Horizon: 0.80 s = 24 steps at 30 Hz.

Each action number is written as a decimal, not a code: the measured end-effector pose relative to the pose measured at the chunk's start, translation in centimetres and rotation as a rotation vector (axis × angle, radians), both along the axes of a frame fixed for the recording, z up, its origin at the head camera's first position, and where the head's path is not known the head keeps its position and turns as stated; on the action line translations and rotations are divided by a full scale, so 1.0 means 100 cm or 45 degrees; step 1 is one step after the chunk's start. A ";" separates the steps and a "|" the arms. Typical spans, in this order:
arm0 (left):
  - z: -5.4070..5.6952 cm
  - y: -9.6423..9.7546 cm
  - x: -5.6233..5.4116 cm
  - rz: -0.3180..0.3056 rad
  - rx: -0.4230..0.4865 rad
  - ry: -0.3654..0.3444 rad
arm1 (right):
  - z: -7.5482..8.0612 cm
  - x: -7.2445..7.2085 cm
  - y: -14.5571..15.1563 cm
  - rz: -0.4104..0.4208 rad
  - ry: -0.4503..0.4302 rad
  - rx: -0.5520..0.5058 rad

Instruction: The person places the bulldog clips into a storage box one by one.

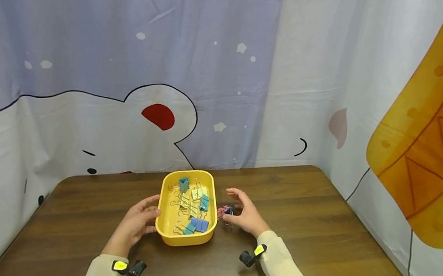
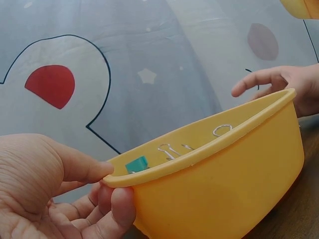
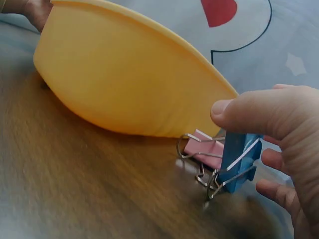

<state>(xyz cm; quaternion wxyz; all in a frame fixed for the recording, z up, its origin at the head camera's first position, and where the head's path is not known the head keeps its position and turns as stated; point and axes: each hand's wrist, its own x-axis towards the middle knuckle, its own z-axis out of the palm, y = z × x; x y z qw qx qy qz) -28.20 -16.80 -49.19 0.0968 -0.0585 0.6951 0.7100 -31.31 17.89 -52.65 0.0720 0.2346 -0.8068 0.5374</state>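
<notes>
A yellow plastic basket [image 1: 188, 242] stands on the table with several binder clips in it, in teal, pale yellow and blue. My left hand [image 1: 134, 224] holds its left side, thumb at the rim and fingers against the outer wall [image 2: 219, 194]. Just right of the basket, a pink binder clip [image 3: 203, 150] and a blue binder clip [image 3: 239, 162] sit close together on the table. Around them my right hand [image 1: 250, 216] is spread, its thumb over the blue clip and its fingers behind it, with a gap between thumb and index finger in the head view.
The brown wooden table [image 1: 297, 264] reaches back to a printed curtain [image 1: 237, 92], which also runs along the right side. Wrist cameras sit on both sleeves, the right one [image 1: 248, 258] low over the table.
</notes>
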 end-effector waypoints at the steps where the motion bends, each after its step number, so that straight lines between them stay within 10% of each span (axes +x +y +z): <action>1: 0.000 0.000 0.000 -0.001 -0.002 0.001 | 0.000 0.000 0.001 0.001 -0.003 0.011; 24: 0.001 0.001 -0.001 0.005 0.004 -0.012 | 0.004 0.009 -0.002 -0.003 0.006 0.024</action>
